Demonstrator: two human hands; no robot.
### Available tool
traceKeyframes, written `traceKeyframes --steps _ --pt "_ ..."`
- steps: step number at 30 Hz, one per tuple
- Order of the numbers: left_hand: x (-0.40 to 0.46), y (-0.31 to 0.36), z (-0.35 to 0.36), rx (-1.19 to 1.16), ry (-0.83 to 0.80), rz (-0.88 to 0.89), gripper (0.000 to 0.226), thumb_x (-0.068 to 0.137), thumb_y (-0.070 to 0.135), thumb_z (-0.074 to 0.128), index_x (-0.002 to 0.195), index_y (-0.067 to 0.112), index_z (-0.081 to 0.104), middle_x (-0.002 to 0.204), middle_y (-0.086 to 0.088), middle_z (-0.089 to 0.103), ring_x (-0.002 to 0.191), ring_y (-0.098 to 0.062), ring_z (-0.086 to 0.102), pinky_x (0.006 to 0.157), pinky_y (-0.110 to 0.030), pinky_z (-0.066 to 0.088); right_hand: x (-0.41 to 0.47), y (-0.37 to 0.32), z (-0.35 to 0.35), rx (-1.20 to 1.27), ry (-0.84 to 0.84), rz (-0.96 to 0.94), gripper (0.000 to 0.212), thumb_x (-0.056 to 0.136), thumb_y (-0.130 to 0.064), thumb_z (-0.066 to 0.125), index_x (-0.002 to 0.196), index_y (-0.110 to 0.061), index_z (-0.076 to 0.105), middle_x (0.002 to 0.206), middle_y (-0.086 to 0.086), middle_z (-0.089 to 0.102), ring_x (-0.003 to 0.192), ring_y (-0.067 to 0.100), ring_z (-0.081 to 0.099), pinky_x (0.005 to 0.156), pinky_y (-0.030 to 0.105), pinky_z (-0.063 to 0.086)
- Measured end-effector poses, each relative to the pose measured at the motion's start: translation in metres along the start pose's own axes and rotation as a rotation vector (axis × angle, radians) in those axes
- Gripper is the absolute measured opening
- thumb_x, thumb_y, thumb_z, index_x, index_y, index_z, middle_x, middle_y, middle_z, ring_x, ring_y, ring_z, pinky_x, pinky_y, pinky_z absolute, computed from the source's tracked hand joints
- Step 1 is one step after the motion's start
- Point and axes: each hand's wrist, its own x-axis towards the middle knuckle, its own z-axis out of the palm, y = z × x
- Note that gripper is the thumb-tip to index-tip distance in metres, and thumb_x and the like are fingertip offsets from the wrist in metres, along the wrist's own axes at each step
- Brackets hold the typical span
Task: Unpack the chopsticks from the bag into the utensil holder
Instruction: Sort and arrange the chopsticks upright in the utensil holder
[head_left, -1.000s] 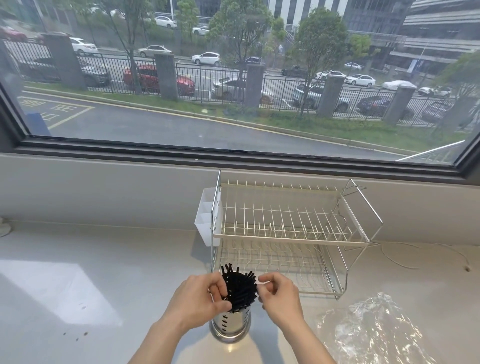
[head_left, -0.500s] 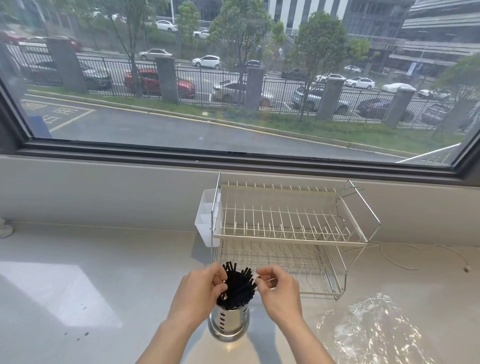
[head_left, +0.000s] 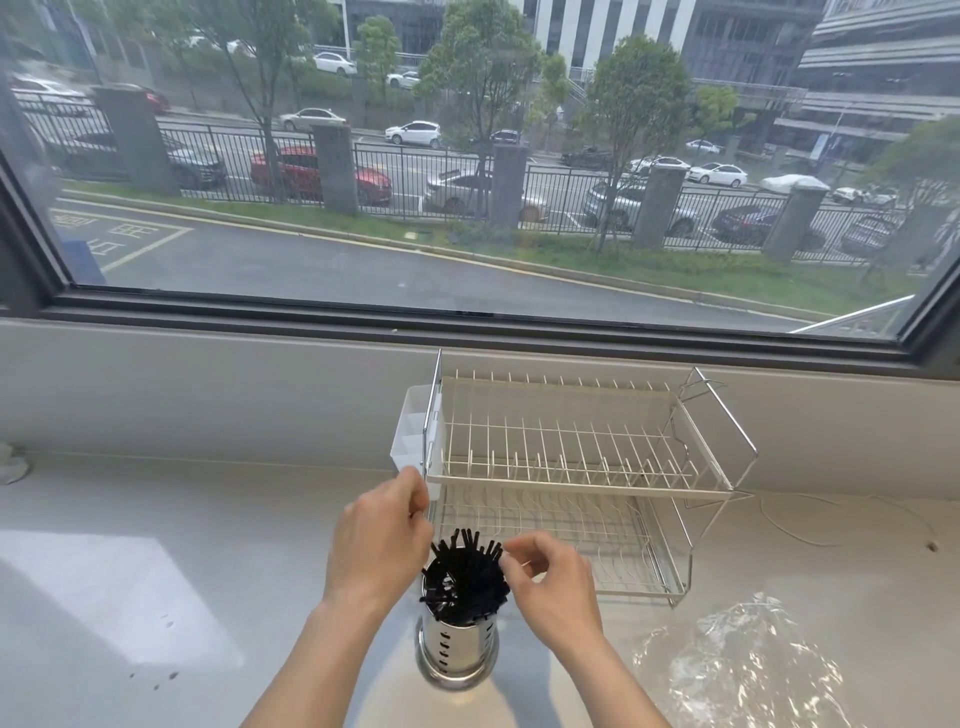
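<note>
Standing upright in the shiny round metal utensil holder (head_left: 457, 649), the thin black chopsticks (head_left: 465, 579) sit between both hands. The left hand (head_left: 379, 540) and right hand (head_left: 553, 584) are loosely curled, holding nothing, both just beside them.

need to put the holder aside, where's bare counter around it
Bare counter stretches left of the utensil holder, out to the sunlit patch. It is crowded behind, where the dish rack stands, and to the right, where the crumpled plastic bag lies.
</note>
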Motion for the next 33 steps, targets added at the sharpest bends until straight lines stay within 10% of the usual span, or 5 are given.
traceKeyframes --steps 8,17,26,33 --pt "0.037 0.007 -0.035 -0.351 0.376 -0.227 0.022 0.070 0.015 0.074 0.067 0.030 0.057 0.060 0.017 0.069 0.063 0.006 0.066 0.060 -0.016 0.046 0.008 -0.027 -0.007 0.391 -0.050 0.183 0.009 0.092 -0.037 0.071 0.098 -0.031 0.073 0.092 -0.002 0.076 0.076 0.013 0.071 0.069 0.034 0.062" --pt "0.015 -0.016 0.000 -0.826 0.082 -0.409 0.022 0.081 -0.011 0.069 0.077 0.010 0.063 0.078 -0.005 0.079 0.069 -0.022 0.075 0.069 -0.034 0.062 0.030 -0.059 -0.029 1.012 0.190 0.127 0.018 0.104 -0.016 0.055 0.116 -0.011 0.067 0.080 0.003 0.078 0.059 0.014 0.068 0.053 0.025 0.058" --pt "-0.012 -0.032 0.036 -0.318 -0.171 -0.192 0.028 0.083 0.010 0.072 0.078 0.036 0.064 0.084 0.030 0.070 0.082 0.007 0.066 0.073 -0.015 0.049 0.025 -0.063 -0.018 0.492 0.289 -0.188 0.018 0.096 -0.017 0.067 0.098 -0.034 0.069 0.082 -0.008 0.079 0.064 0.008 0.070 0.059 0.022 0.057" --pt "-0.013 -0.040 0.046 -0.284 -0.186 -0.194 0.032 0.086 0.012 0.067 0.087 0.044 0.062 0.084 0.024 0.073 0.086 0.009 0.066 0.079 -0.018 0.051 -0.001 -0.024 0.019 -0.219 0.142 -0.256 0.013 0.091 -0.040 0.069 0.098 -0.035 0.078 0.089 -0.018 0.075 0.087 0.004 0.065 0.072 0.026 0.050"
